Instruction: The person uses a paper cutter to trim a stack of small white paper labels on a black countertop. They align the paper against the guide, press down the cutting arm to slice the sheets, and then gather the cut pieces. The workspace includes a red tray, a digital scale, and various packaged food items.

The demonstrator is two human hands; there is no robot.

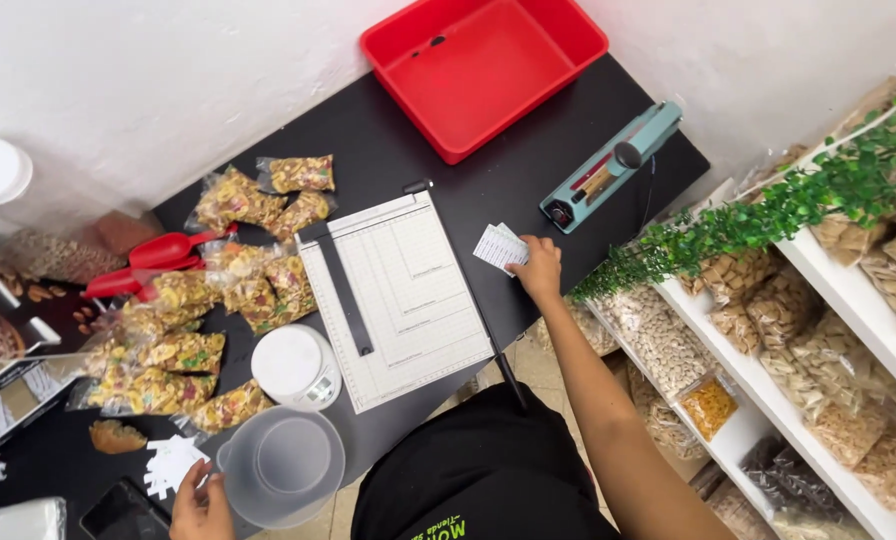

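Nearest me, the left hand (200, 505) hovers over a scatter of small white paper pieces (171, 463) at the worktop's (528, 165) near edge, fingers loosely curled; whether they pinch a piece I cannot tell. Just beside it stands a clear jug (280, 466), then a small white scale (296, 367), with a heap of filled snack bags (208, 320) and two red scoops (148, 265) to the left. In the middle lies the paper trimmer (398, 295), blade arm down. Past it the right hand (538, 268) is stretched out, fingers closed on a small stack of printed labels (500, 247) lying on the worktop beside the trimmer. This looks like the labelling stage (the bags seem already filled). The next move would call for lifting one label cleanly without fanning the stack. Farther off sit a blue heat sealer (613, 165) and a red tub (483, 70).
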